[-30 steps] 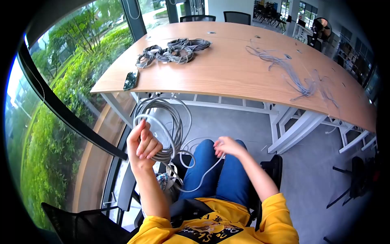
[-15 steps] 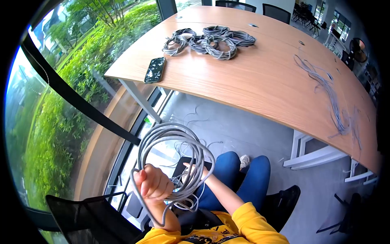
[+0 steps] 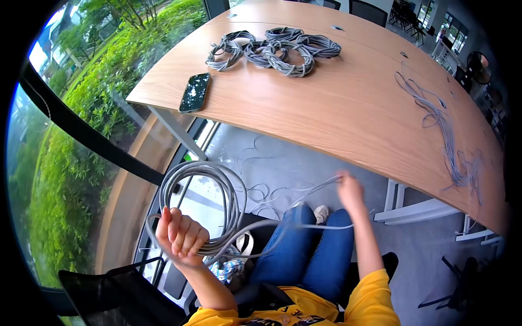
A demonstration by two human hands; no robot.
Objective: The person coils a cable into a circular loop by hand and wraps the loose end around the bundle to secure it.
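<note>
A large loose coil of grey cable hangs from my left hand, whose fingers are wrapped round its lower left side. Out to the right, above the knee, my right hand is closed on a stretch of the same cable, which runs blurred across my lap. Thinner loops of cable trail below the table edge near the floor. Several tied coils of grey cable lie on the wooden table, with a dark phone near its left front corner.
Loose thin cables lie on the table's right part. A black mesh chair stands at the lower left beside the window. White table legs are ahead on the right. A black chair is behind the table.
From beside the coil, my right hand has swung out to the right, drawing cable with it. My left hand and the coil have shifted slightly left. The camera view has also turned.
</note>
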